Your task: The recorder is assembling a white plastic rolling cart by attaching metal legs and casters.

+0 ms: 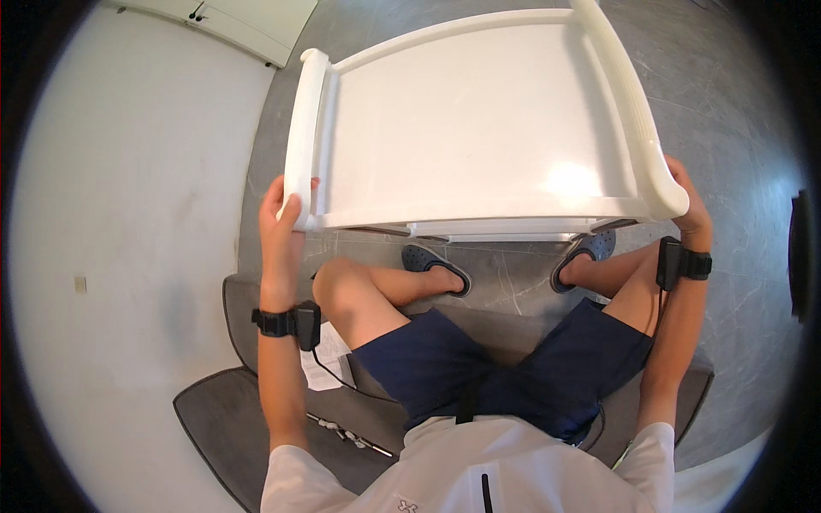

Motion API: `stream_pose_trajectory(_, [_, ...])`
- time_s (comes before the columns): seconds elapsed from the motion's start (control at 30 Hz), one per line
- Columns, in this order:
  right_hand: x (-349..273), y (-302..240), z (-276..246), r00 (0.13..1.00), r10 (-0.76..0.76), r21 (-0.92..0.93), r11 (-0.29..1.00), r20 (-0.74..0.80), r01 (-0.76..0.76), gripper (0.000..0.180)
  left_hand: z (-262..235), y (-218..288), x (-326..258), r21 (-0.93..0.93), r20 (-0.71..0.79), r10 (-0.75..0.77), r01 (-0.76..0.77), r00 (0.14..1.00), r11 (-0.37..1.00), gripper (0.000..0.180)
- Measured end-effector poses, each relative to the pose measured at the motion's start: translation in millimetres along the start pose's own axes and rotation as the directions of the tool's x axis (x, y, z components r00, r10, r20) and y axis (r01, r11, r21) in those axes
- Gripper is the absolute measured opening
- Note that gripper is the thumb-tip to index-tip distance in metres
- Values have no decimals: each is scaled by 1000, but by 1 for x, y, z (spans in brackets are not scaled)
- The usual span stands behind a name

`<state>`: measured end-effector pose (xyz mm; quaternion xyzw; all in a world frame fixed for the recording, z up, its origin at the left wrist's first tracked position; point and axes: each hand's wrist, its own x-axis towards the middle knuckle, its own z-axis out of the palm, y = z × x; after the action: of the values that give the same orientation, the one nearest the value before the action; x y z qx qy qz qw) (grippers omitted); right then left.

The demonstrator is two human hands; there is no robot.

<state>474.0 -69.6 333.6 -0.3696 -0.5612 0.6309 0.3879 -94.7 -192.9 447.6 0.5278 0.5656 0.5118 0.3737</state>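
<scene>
A person sits on a gray seat [227,406] with both arms out in front. In front of the knees is a big white rack [453,128], above the gray floor [505,295]. Its top is flat and shiny, with a raised edge all around and a thick, curvy rail on each side. More white bars show under the near edge.

The left hand [280,209] has its fingers curled around the left rail, close to the near corner. One fingertip peeks through on the inner side. The right hand [693,198] is up against the outside of the right near corner. Most of its fingers are hidden behind the rail, so I can't tell how tightly they hold on.

Each wrist wears a black strap with a little box: one on the left arm [308,325], one on the right [672,263]. The feet are in dark clogs [434,267], set apart below the rack's near edge. On the seat, by the left arm, lie some white paper [327,368] and a thin, shiny metal rod [351,434]. A pale wall [128,197] stands on the left side.
</scene>
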Motion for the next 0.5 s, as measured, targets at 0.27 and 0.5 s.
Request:
stream_pose_trajectory(0.27, [1,5,-4,999,27,-160,987,40,-20,60,0,-57,-43,-131,-198,-101,75,975,988,65])
stream_pose_trajectory(0.5, [3,-1,-4,997,15,-137,990,75,-5,61,-11,-75,-48,105,-209,-74,97,975,990,52])
